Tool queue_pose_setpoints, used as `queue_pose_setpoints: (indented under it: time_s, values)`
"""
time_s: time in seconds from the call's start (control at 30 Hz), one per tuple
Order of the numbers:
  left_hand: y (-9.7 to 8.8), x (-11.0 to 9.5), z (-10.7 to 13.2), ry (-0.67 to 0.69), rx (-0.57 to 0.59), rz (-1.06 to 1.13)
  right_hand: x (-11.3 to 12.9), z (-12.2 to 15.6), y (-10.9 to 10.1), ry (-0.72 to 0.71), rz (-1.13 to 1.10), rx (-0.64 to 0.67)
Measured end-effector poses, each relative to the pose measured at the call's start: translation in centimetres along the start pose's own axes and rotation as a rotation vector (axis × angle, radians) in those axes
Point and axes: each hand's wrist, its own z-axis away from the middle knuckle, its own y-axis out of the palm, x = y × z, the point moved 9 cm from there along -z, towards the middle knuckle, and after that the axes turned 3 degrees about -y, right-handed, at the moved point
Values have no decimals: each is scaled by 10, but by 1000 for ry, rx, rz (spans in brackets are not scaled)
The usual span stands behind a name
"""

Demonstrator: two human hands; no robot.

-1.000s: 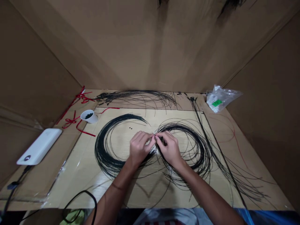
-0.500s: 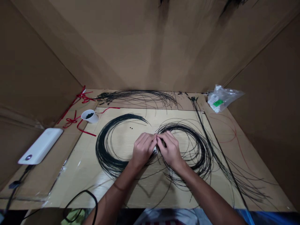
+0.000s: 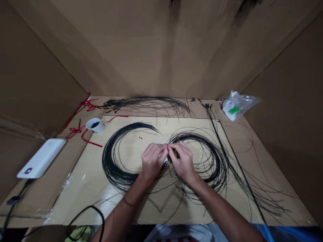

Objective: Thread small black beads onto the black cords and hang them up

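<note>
My left hand and my right hand meet at the middle of the board, thumbs and forefingers pinched tip to tip. Whatever sits between the fingertips is too small to make out, though thin dark strands run close by. A thick curved bundle of black strands lies to the left, its lower end passing behind my left hand. On the right, a looser coil of black strands reaches under my right hand and forearm. Two tiny black bits rest on the board beyond my left hand.
A white cup with dark bits stands back left, near red ribbons. A white power bank with a cable lies left. More black strands lie along the back. A clear plastic bag sits back right. Cardboard walls surround the table.
The view has shifted very slightly. Both hands keep the same fingertip pinch in nearly the same place, and the strands lie as before.
</note>
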Motion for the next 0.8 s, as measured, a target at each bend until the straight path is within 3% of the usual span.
queue_pose_setpoints:
  time_s: [0.2, 0.43, 0.8]
  values:
    - [5, 2, 3, -7, 63, -11, 1, 1, 3, -34, 19, 37]
    - [2, -9, -2, 58, 60, -49, 6, 1, 1, -85, 39, 36]
    - [2, -6, -1, 66, 63, 15, 5, 2, 2, -61, 23, 41]
